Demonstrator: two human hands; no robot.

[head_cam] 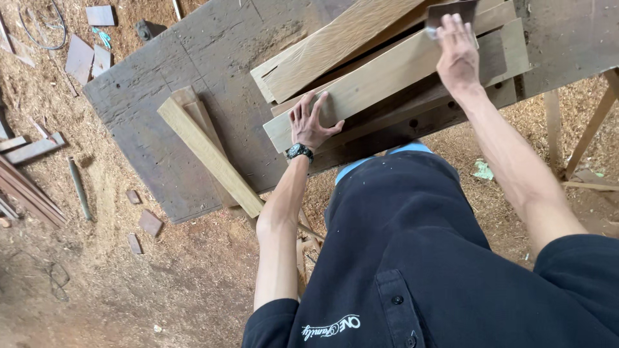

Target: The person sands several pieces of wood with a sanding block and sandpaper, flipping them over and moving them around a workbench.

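Left hand (pixel 311 121) pressed flat, fingers spread, on the near end of a stiff, probably weighty wooden plank (pixel 387 80) lying on the bench (pixel 193 84); right hand (pixel 456 55) gripping a dark sanding sheet (pixel 451 13) at its far end.

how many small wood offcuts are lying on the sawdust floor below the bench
3 small brown wood offcuts: one nearest the dark workbench top, one below its corner, one lowest. Sawdust may hide more.

Head view, steeply down over workbench (pixel 193 96), close
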